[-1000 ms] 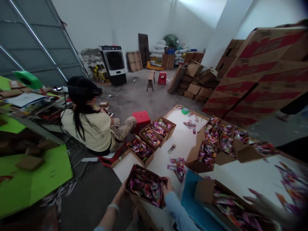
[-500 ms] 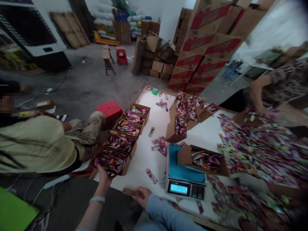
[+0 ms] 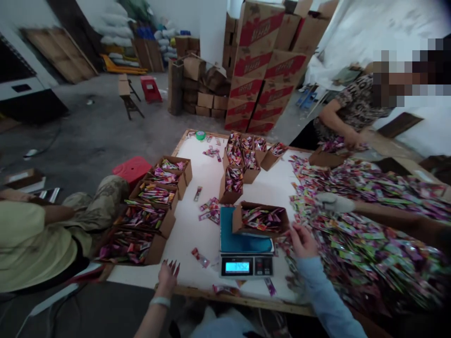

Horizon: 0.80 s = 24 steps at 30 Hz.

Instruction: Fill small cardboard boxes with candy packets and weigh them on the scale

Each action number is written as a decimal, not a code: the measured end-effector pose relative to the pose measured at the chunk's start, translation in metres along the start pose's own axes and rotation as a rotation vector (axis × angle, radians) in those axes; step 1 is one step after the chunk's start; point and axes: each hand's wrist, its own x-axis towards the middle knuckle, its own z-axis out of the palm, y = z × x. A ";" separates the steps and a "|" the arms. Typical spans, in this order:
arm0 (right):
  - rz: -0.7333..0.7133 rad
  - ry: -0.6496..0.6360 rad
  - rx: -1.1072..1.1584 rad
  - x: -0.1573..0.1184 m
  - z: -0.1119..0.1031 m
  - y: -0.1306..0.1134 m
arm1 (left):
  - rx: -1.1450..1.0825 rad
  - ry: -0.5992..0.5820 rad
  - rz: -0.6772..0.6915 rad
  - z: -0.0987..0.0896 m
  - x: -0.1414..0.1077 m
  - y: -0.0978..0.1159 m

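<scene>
Head view: left hand (image 3: 168, 277) and right hand (image 3: 302, 240) are empty, fingers released; filled cartons (image 3: 155, 195) line the counter (image 3: 197, 292), while loose sachets (image 3: 362, 249) lie heaped right, unpacked.

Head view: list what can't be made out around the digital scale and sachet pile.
Head view:
Digits on the digital scale's display: too small to read.
Print on the sachets in the pile: too small and blurred.
Right hand: blurred, so whether it holds anything is unclear.
Gloved co-worker's arm: body cut off by the right edge.
</scene>
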 end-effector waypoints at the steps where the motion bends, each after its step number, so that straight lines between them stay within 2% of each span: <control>1: -0.012 0.004 -0.006 0.009 -0.008 0.001 | -0.014 -0.017 -0.015 0.010 -0.008 -0.003; 5: -0.041 -0.029 -0.022 0.025 -0.025 0.009 | -0.063 -0.077 0.014 0.045 -0.038 -0.006; 8: -0.033 -0.062 -0.001 0.029 -0.031 0.024 | -0.097 -0.096 0.064 0.058 -0.054 -0.009; 12: -0.028 -0.109 -0.021 0.034 -0.038 0.044 | -0.110 -0.086 0.084 0.061 -0.064 -0.022; 16: -0.057 -0.172 -0.085 0.040 -0.044 0.051 | -0.109 -0.053 0.069 0.058 -0.064 -0.039; 18: -0.114 -0.143 -0.146 0.045 -0.047 0.058 | -0.090 -0.029 0.058 0.059 -0.064 -0.044; 20: -0.123 -0.057 -0.213 0.052 -0.050 0.072 | -0.078 -0.015 0.060 0.061 -0.067 -0.048; 22: -0.069 0.056 -0.296 0.059 -0.054 0.095 | -0.078 -0.004 0.071 0.062 -0.070 -0.050; 24: -0.014 0.065 -0.403 0.063 -0.055 0.123 | -0.088 0.011 0.076 0.060 -0.074 -0.051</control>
